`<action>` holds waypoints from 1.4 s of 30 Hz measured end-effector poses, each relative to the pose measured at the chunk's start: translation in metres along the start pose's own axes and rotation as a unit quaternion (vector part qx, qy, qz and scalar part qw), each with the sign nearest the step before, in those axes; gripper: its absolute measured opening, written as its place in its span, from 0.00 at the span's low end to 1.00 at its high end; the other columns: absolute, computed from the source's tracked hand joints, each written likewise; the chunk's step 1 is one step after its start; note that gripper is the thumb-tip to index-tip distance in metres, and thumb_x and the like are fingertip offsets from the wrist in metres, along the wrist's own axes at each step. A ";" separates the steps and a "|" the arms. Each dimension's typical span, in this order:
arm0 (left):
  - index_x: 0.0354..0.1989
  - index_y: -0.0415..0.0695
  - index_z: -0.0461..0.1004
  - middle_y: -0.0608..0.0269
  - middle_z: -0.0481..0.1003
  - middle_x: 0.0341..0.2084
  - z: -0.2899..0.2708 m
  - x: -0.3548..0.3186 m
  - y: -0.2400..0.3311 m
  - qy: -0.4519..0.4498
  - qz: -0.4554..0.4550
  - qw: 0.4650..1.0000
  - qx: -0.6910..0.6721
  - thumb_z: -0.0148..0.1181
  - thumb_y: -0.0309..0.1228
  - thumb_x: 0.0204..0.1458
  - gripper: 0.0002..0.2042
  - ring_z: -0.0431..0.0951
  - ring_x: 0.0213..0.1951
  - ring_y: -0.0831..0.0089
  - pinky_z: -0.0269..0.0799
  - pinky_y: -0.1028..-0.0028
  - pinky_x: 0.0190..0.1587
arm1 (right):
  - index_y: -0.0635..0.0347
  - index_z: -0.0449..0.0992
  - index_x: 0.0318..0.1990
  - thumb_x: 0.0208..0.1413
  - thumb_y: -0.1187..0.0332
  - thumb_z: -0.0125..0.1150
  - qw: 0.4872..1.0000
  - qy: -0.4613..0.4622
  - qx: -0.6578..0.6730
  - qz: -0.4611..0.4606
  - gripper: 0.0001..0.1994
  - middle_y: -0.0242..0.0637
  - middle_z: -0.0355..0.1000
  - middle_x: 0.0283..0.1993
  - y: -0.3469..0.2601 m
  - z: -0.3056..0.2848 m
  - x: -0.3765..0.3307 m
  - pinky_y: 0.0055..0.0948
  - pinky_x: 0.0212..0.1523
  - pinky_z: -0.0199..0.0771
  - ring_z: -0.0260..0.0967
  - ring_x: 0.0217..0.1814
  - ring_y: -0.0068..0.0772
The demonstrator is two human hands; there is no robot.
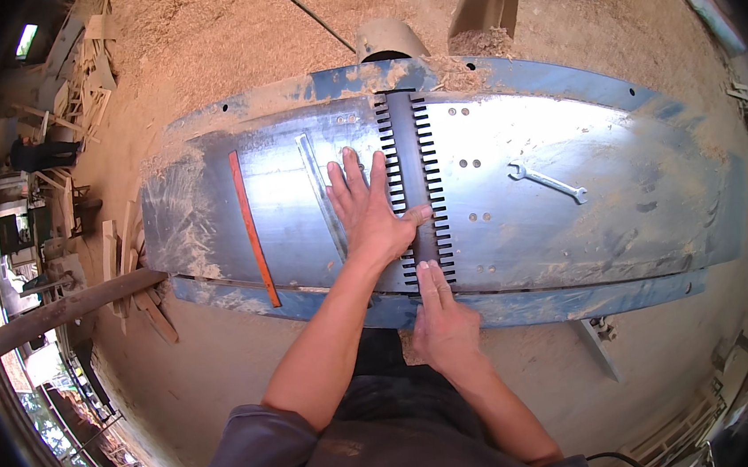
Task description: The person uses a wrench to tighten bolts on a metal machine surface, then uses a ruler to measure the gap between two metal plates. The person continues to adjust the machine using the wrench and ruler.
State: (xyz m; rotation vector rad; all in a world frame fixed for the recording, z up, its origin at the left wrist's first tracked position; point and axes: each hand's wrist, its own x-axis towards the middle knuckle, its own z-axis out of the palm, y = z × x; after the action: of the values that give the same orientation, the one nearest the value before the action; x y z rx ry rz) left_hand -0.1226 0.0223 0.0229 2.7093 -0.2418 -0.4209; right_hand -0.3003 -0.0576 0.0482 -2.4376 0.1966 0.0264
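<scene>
My left hand [371, 214] lies spread on the metal bed of a jointer [276, 135], its thumb reaching over the dark cutterhead [404, 155] in the middle slot. Two outstretched fingers of my right hand [442, 316] touch the near end of the cutterhead; its other fingers are bent and partly hidden. I see nothing held in either hand. Comb-like teeth [425, 149] line both sides of the slot. Beside my left hand lies a thin silvery metal strip [316, 181], partly covered by that hand. Further left is a flat orange-red strip [254, 231].
A double open-ended wrench [549, 182] rests on the right bed. Sawdust covers the floor [214, 34] beyond the machine, near a round pipe opening [389, 44]. A wooden pole [70, 313] meets the left end. Loose boards and a person [42, 156] are at far left.
</scene>
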 end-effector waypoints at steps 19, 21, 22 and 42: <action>0.79 0.50 0.51 0.46 0.32 0.80 -0.002 0.001 0.007 -0.011 -0.022 0.999 0.023 0.74 0.58 0.44 0.55 0.23 0.79 0.43 0.21 0.47 0.77 | 0.64 0.63 0.71 0.49 0.75 0.62 0.999 -0.041 -0.011 -0.030 0.37 0.60 0.67 0.69 0.009 -0.006 -0.001 0.39 0.30 0.81 0.80 0.30 0.49; 0.79 0.50 0.51 0.47 0.32 0.80 -0.005 0.001 0.009 -0.014 -0.024 1.000 0.009 0.75 0.56 0.44 0.55 0.23 0.79 0.44 0.21 0.47 0.77 | 0.63 0.63 0.72 0.48 0.76 0.62 0.999 -0.037 -0.008 -0.032 0.38 0.59 0.68 0.68 0.012 -0.010 0.000 0.38 0.30 0.81 0.80 0.30 0.48; 0.79 0.49 0.51 0.47 0.32 0.80 -0.006 0.001 0.009 -0.016 -0.025 1.000 0.004 0.75 0.55 0.43 0.55 0.23 0.79 0.44 0.21 0.48 0.77 | 0.63 0.63 0.71 0.48 0.76 0.62 0.999 -0.036 -0.010 -0.038 0.38 0.58 0.68 0.68 0.014 -0.011 -0.001 0.38 0.30 0.81 0.80 0.31 0.48; 0.79 0.47 0.50 0.47 0.31 0.80 -0.001 0.002 0.006 -0.023 -0.023 0.999 0.022 0.73 0.59 0.44 0.56 0.23 0.79 0.45 0.21 0.46 0.77 | 0.63 0.68 0.69 0.46 0.75 0.62 0.986 -0.092 -0.043 -0.129 0.37 0.59 0.68 0.68 0.027 -0.015 0.004 0.34 0.30 0.80 0.80 0.29 0.41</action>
State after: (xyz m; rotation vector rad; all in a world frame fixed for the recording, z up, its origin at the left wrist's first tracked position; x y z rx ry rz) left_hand -0.1211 0.0168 0.0260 2.7558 -0.2039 -0.4961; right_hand -0.3004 -0.0882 0.0425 -2.5108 -0.2072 0.1457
